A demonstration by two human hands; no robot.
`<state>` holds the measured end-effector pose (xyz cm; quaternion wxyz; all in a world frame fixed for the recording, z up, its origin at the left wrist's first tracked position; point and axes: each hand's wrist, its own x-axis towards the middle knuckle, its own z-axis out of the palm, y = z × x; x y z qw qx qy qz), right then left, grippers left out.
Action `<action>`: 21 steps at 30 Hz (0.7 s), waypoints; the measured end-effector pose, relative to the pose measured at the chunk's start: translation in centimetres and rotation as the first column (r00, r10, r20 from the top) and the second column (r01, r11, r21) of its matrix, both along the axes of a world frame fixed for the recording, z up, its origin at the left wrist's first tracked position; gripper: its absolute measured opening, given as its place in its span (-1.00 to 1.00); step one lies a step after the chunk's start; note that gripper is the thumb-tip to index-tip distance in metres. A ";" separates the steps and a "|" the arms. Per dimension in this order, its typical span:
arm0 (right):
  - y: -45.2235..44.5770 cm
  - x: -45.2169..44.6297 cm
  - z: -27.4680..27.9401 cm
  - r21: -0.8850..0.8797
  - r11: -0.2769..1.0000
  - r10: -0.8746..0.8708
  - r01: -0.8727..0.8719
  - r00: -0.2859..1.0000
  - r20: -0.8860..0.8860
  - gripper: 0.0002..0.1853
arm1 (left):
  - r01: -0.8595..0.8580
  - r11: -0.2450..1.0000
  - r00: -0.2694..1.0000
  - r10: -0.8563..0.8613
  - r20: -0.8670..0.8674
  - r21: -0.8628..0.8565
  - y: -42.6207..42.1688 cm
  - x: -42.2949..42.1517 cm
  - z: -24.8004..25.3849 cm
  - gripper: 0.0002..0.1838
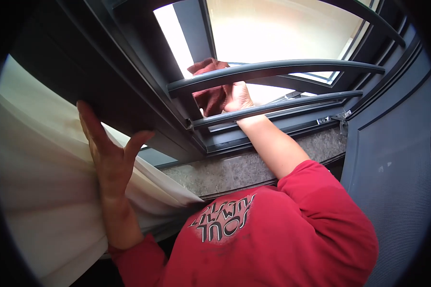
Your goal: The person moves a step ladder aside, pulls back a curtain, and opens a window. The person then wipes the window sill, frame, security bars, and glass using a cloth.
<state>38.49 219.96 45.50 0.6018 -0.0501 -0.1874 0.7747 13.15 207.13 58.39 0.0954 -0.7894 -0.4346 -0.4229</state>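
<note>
The right hand point(237, 97) is reaching behind the curved bars, its grip closing around the red cloth point(209, 99)! The forearm is passing behind the lower bar point(277, 106), and the upper bar point(273, 68) is crossing in front of the cloth, which is bunching up beside the bright window opening. How firmly the fingers are pressing, we cannot tell; the cloth is hiding them.

Over on the left, the left hand point(111, 155) is holding nothing, its grip standing wide, thumb spreading away from the fingers, fingertips meeting the dark frame point(124, 81). The pale curtain point(38, 191) is hanging beside it, and the stone sill point(225, 173) is running below the window.
</note>
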 end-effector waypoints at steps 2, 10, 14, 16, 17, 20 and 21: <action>-3.5 1.1 1.7 -0.273 0.956 -0.109 0.103 0.994 -0.008 -0.66 | -0.032 0.999 0.998 0.034 0.053 -0.037 0.0 0.2 -0.2 0.21; -9.6 4.8 -0.1 -0.070 0.915 -0.399 0.398 0.917 -0.009 -0.57 | -0.054 0.994 0.989 0.067 0.135 -0.094 -0.1 -0.7 0.2 0.18; -11.6 7.7 -1.7 -0.156 0.832 -0.550 0.532 0.827 -0.113 -0.62 | -0.090 0.989 0.988 0.103 0.115 -0.116 -0.2 -1.2 0.7 0.16; -13.3 8.7 -0.7 -0.115 0.707 -0.702 0.697 0.712 0.001 -0.58 | -0.047 0.991 0.991 0.063 0.122 -0.125 -0.2 -1.4 0.8 0.16; -14.1 9.6 -0.1 -0.001 0.708 -0.706 0.707 0.707 -0.023 -0.54 | -0.075 0.991 0.991 0.086 0.102 -0.106 -0.2 -1.5 1.0 0.15; -14.7 13.1 -0.2 -0.067 0.382 -0.914 0.922 0.388 0.120 -0.55 | -0.053 0.992 0.994 0.063 0.088 -0.113 0.1 -2.3 0.9 0.15; -14.8 14.0 -0.6 0.064 0.213 -0.935 0.975 0.184 0.305 -0.55 | -0.105 0.991 0.992 0.110 0.055 -0.089 0.4 -2.8 0.5 0.16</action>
